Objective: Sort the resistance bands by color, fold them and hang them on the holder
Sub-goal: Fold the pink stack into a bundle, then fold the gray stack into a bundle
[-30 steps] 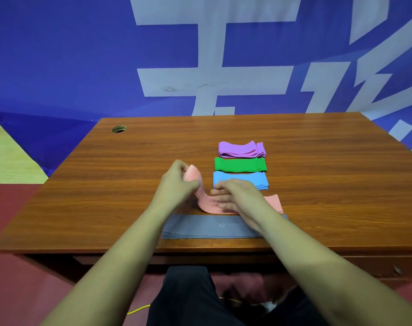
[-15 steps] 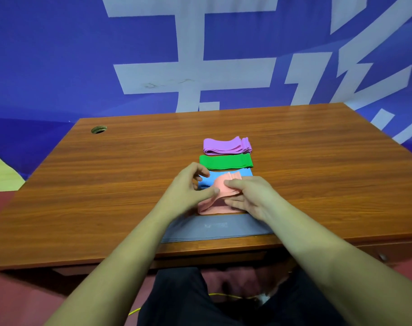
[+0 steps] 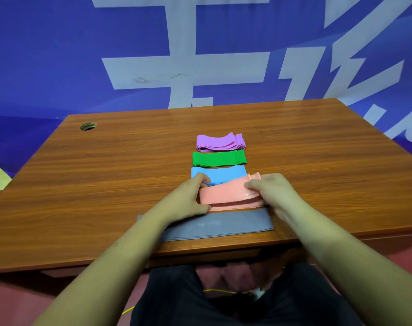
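pink band [image 3: 226, 196]: on table [image 3: 106, 184], long axis left-right, between blue band [image 3: 221, 174] far and grey band [image 3: 223, 224] near | left hand [image 3: 186, 201]: grips its left end | right hand [image 3: 275, 191]: pinches its slightly lifted right end | both hands equally near

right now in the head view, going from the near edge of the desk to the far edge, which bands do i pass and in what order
grey band → pink band → blue band → green band → purple band
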Motion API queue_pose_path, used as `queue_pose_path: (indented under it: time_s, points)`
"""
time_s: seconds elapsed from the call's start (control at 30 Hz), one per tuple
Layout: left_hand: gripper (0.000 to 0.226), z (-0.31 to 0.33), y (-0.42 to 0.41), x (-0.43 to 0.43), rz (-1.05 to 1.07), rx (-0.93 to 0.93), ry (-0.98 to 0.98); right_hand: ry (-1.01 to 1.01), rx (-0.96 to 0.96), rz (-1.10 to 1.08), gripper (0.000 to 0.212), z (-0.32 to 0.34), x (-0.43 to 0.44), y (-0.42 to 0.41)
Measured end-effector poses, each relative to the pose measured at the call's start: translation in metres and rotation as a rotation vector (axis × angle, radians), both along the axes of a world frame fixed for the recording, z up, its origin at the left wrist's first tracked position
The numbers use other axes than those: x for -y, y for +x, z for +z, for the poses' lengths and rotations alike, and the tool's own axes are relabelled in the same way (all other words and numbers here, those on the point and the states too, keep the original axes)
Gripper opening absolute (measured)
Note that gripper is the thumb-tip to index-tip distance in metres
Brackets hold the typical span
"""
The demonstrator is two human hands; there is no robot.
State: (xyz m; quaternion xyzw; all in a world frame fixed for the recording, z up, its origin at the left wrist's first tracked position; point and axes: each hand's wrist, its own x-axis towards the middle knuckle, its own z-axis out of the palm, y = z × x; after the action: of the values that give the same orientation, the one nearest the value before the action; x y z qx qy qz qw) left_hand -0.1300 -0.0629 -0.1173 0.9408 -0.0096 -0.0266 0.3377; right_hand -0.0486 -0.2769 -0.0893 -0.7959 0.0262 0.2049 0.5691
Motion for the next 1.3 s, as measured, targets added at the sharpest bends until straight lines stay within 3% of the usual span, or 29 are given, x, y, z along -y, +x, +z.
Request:
queue_pose_path:
  time_s: [0.2,0.47,0.63,0.8,0.97,1.13,1.3]
  points:
    - [0.05,-0.007,0.0,-0.007,-0.038,0.06,0.015,-0.454,0.385,0.093,0.01,-0.017,0.0,-0.009]
    - [0.033,-0.006,-0.004,-0.019,-0.018,0.097,0.037,-0.509,0.503,0.159,0.019,-0.033,-0.008,-0.013]
    - [0.028,-0.008,-0.009,-0.025,-0.015,0.081,0.0,-0.606,0.574,0.12,0.05,-0.035,-0.012,-0.018]
    - [0.01,0.002,-0.03,-0.042,0.187,0.142,-0.114,-0.56,0.853,0.265,0.032,-0.023,-0.018,-0.04]
    - [0.009,0.002,-0.075,-0.066,0.398,0.165,0.01,-0.379,0.885,0.598,0.022,-0.027,-0.041,-0.081]
    - [0.011,-0.008,-0.109,-0.077,0.733,0.106,0.078,-0.404,0.915,0.686,0.023,-0.04,-0.051,-0.106]
    - [0.047,-0.008,-0.118,-0.062,0.893,-0.038,0.058,-0.45,0.981,0.679,0.021,-0.044,-0.051,-0.111]
